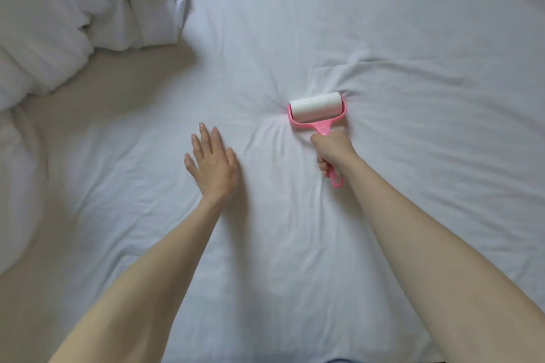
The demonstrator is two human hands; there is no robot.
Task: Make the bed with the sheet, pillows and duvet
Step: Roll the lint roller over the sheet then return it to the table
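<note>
Head view, the only one. Sheet (383,23) spread over the mattress and covering nearly all of the frame, so that first step looks done, though wrinkled, with creases fanning out from under the lint roller (317,110). Right hand (331,150) wrapped tight round the roller's pink handle, white roll pressed down into the sheet and bunching it. Left hand (212,160) laid flat on the sheet to the left of the roller, fingers straight and slightly spread, gripping nothing, probably there to hold the cloth taut. Duvet (76,9) heaped in a crumpled pile at the upper left, not yet spread. Rounded white bulk along the left edge: possibly more of the duvet, possibly a pillow; cannot tell. No pillow plainly in sight otherwise.

Judged stage: early to middle. Sheet on, now being cleaned and smoothed. Left to do: finishing the rolling, flattening the creases, setting the roller aside, placing the pillows, pulling the duvet over and straightening it. Tucking of the sheet's edges not visible, so unknown.
</note>
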